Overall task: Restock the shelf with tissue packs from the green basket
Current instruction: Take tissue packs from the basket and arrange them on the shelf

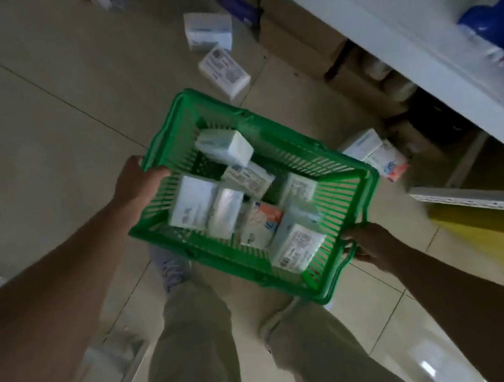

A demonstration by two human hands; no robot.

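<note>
I hold the green basket (pixel 332 165) in the air above the tiled floor, in front of my legs. My left hand (pixel 135 183) grips its left rim and my right hand (pixel 373 246) grips its near right corner. Several white tissue packs (pixel 224 149) lie loose inside, one with an orange-and-blue print (pixel 264 222). The white shelf (pixel 418 42) runs along the upper right, with blue packs (pixel 500 16) on it.
Two white packs (pixel 223 71) lie on the floor beyond the basket and more packs (pixel 377 154) sit by the shelf's foot. Brown cartons (pixel 295 35) stand under the shelf. A yellow item (pixel 496 238) sits under a lower shelf edge at the right.
</note>
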